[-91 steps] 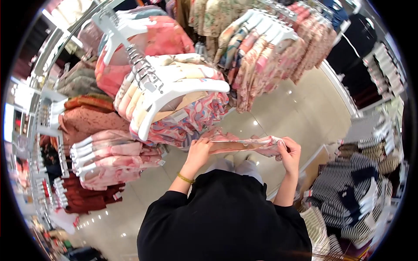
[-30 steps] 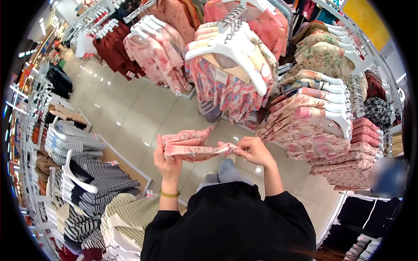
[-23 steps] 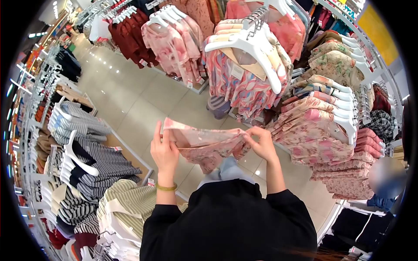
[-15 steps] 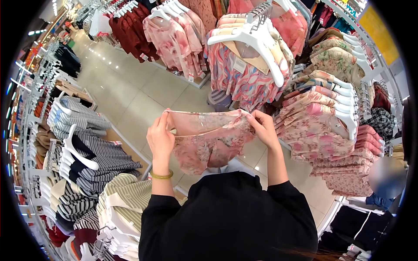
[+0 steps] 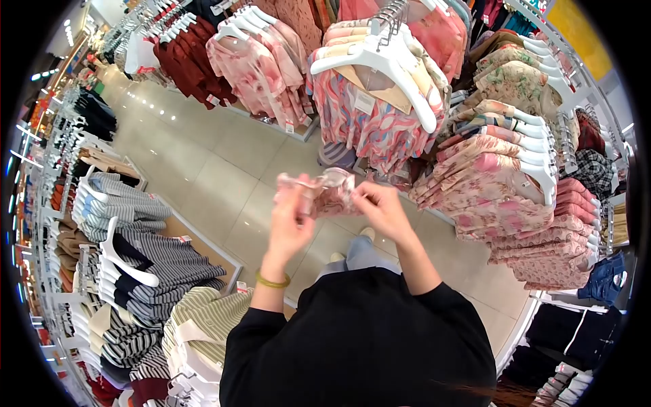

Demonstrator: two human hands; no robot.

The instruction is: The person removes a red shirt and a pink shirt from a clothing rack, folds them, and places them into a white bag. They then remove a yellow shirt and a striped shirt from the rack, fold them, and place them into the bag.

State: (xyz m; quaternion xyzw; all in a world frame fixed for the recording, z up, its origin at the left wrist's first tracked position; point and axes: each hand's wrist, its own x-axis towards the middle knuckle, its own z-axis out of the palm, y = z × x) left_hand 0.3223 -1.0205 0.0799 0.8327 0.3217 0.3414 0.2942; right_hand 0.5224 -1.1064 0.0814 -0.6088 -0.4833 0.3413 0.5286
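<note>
A thin pink floral garment (image 5: pixel 336 198) is bunched up between my hands, in front of my body and over the tiled floor. My left hand (image 5: pixel 293 218), with a yellow-green bangle (image 5: pixel 272 281) at its wrist, is closed round the left part of the cloth and slightly blurred. On the other side, my right hand (image 5: pixel 381 206) pinches the garment's right edge between thumb and fingers. Folds hide the garment's full shape.
Patterned tops (image 5: pixel 380 122) hang on white hangers ahead, with pink floral tops (image 5: pixel 485 180) to the right. Striped tops (image 5: pixel 163 261) hang at left. Dark folded clothes (image 5: pixel 556 325) lie at lower right. Tiled floor (image 5: pixel 217 180) runs between the racks.
The garment was stretched wide between both hands; now it is gathered into a small bunch. My hands have come closer together, the left one moving right and the right one left.
</note>
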